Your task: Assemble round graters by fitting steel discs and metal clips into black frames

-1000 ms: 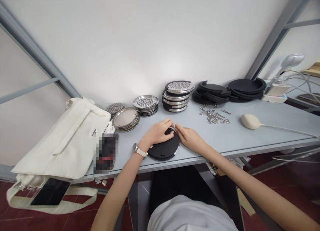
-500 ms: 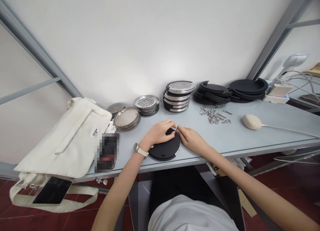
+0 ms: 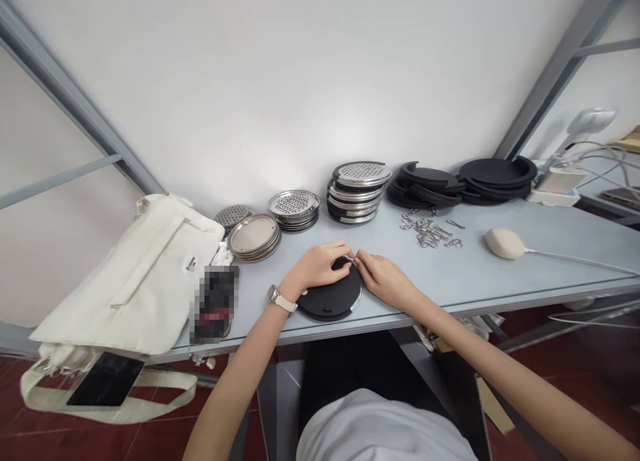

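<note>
Head view, item list, my own counter.

Item 1: black disc with a steel rim, lying flat in front of me and directly under both my grips. Item 2: small metal clip, at the disc's far edge, between my hands. My left grip is closed down over the disc, fingers curled on its far side. My right grip lies beside the disc's edge, its fingertips meeting the clip; whether they hold it, I cannot tell.

Item 3, state of the lot: one piece is under my hands, and the rest lie apart from it. Beyond it stand a tall stack of grater discs, a shorter stack of grater discs, a stack of plain steel discs and piles of black rings. A heap of loose clips lies to the right, none fitted to anything that I can see.
</note>
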### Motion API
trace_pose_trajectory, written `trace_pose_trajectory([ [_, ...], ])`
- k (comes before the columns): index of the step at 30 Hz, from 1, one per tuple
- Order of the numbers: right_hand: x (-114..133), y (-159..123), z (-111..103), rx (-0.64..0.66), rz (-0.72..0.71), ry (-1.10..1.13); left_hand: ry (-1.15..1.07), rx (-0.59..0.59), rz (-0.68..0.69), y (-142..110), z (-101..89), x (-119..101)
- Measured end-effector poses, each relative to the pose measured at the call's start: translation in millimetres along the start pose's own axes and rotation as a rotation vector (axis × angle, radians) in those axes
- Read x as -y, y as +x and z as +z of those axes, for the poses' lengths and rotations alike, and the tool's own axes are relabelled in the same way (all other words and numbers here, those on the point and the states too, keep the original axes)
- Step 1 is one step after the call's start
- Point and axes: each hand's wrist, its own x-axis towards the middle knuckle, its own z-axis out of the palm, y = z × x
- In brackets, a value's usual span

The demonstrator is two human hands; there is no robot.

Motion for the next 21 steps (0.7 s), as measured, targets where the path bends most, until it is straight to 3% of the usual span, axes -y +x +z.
trace_pose_trajectory([
  [21, -0.3, -0.6, 0.7, -0.027, 0.02, 0.038, 0.004, -0.011, -0.001, -0.6, 1.6, 0.3],
])
